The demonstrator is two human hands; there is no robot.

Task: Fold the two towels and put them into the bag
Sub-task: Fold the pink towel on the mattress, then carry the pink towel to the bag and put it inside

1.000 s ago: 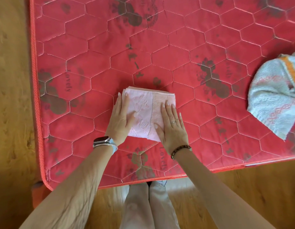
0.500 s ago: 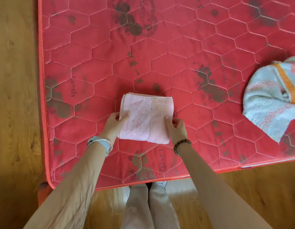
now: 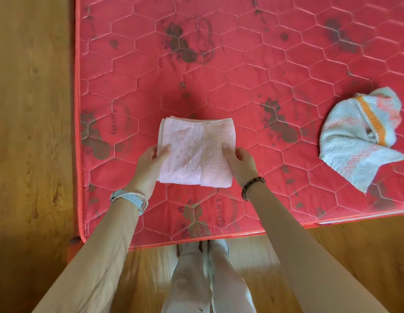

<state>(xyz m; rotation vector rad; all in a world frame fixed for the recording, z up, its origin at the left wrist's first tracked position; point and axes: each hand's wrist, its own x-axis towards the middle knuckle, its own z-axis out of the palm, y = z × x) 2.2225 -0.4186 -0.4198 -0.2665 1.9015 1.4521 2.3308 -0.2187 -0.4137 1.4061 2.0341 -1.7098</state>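
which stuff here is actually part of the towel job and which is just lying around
Part of the job:
- pink towel, folded, held at its sides by the left hand and right hand
- blue towel, crumpled, not yet folded
- no bag in view

Just there:
- red mattress
- wooden floor
- watch, bead bracelet

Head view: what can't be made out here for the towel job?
Bag: nowhere in the head view, beyond the frame edges.
Fingers of left hand and right hand: ends tucked under the pink towel; only thumbs show on top.
Pink towel's layer count: hidden by its top layer.
Blue towel: crumpled; its own folds hide its full shape.
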